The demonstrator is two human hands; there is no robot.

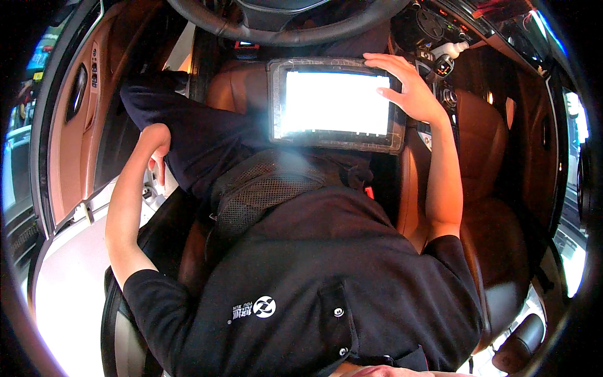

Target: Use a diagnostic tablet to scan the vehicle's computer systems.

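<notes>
A rugged tablet (333, 103) with a glaring white screen rests on my lap below the steering wheel (282, 31). My right hand (405, 85) grips its right side, fingers at the top edge and thumb over the screen. Beside my dark-trousered left leg, my left hand (157, 147) hangs from a bent wrist with loose fingers, partly hidden and holding nothing that I can see. A black mesh pouch (257, 188) lies across my waist.
I sit in a brown car seat (229, 88). The left door panel (78, 125) stands open over a pale floor. To my right are the centre console (443, 63) with a white bottle (452, 50) and the passenger seat (487, 144).
</notes>
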